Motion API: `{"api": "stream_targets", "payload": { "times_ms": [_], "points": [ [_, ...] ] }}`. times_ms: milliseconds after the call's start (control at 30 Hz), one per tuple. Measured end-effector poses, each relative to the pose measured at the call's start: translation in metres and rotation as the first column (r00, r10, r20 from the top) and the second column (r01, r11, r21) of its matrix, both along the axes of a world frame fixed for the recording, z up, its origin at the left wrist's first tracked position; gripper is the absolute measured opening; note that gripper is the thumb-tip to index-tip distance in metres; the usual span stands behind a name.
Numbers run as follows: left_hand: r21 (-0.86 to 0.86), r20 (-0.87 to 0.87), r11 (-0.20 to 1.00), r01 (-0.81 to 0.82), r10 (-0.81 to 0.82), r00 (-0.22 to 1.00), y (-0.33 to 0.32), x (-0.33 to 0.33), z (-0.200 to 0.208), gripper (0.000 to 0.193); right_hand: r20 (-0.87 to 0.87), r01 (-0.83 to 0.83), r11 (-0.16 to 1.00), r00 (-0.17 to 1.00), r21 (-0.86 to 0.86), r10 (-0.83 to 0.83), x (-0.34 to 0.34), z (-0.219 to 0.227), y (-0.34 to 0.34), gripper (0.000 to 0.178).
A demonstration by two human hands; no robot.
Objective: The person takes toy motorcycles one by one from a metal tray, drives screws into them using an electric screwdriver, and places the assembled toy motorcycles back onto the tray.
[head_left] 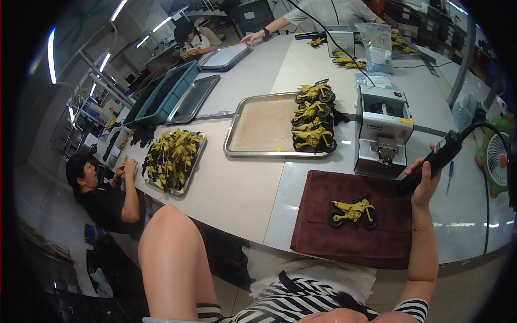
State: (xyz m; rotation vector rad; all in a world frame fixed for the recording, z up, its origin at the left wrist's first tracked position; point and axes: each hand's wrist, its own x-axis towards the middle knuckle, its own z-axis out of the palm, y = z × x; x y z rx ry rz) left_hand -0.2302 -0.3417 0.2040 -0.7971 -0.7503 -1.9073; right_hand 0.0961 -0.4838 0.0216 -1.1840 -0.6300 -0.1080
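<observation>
the yellow toy motorbike (353,211) lies flat on the folded maroon cloth (318,237), lower right of the frame, with no hand touching it. up and right of it, the right hand (423,192) has its fingers curled round a black power screwdriver (442,156), whose lower end slants toward the cloth's upper right corner. the left hand is out of view, so i cannot tell how its fingers stand. unsupported, the bike could slide or tip on the soft fabric if pressed off-centre. the tool's cord (482,125) curves beside the green fan (495,161) at the right edge and might snag there.
</observation>
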Motion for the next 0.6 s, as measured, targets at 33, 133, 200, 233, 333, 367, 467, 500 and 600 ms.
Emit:
{"api": "stream_targets", "payload": {
  "times_ms": [33,133,200,233,333,367,467,500,600],
  "points": [
    [0.005,-0.004,1.000,-0.002,0.002,1.000,0.000,-0.001,0.000,0.037,0.002,0.009,1.000,1.000,0.004,-0.009,0.000,0.000,0.000,0.053],
    [0.022,-0.016,1.000,-0.007,0.007,1.000,-0.001,-0.003,-0.001,0.037,0.001,0.019,1.000,1.000,-0.002,-0.019,0.004,-0.003,-0.005,0.052],
    [0.032,-0.025,0.999,-0.007,0.008,1.000,-0.001,-0.004,-0.001,0.037,0.013,0.016,1.000,1.000,-0.009,-0.016,0.005,-0.004,-0.004,0.052],
    [0.035,-0.030,0.999,-0.007,0.008,1.000,-0.001,-0.004,-0.001,0.037,0.013,0.016,1.000,1.000,-0.011,-0.016,0.005,-0.003,-0.004,0.052],
    [0.045,-0.042,0.999,-0.009,0.011,0.999,0.000,-0.005,-0.002,0.037,-0.013,0.008,1.000,1.000,0.012,-0.008,0.004,-0.003,-0.002,0.051],
    [0.051,-0.046,0.999,-0.010,0.012,0.999,0.001,-0.006,-0.002,0.037,-0.016,0.010,1.000,1.000,0.008,-0.010,0.005,-0.003,-0.003,0.052],
    [0.064,-0.061,0.998,-0.018,0.022,0.998,0.002,-0.009,-0.003,0.037,-0.017,0.011,1.000,1.000,0.003,-0.011,0.002,0.000,-0.002,0.052],
    [0.068,-0.067,0.997,-0.022,0.027,0.997,0.002,-0.010,-0.003,0.036,-0.014,0.015,1.000,1.000,0.002,-0.015,0.001,0.000,-0.001,0.052],
    [0.082,-0.076,0.996,-0.032,0.038,0.996,0.002,-0.011,-0.003,0.036,-0.019,0.012,1.000,1.000,0.013,-0.012,0.002,0.000,-0.002,0.052]
  ]
}}
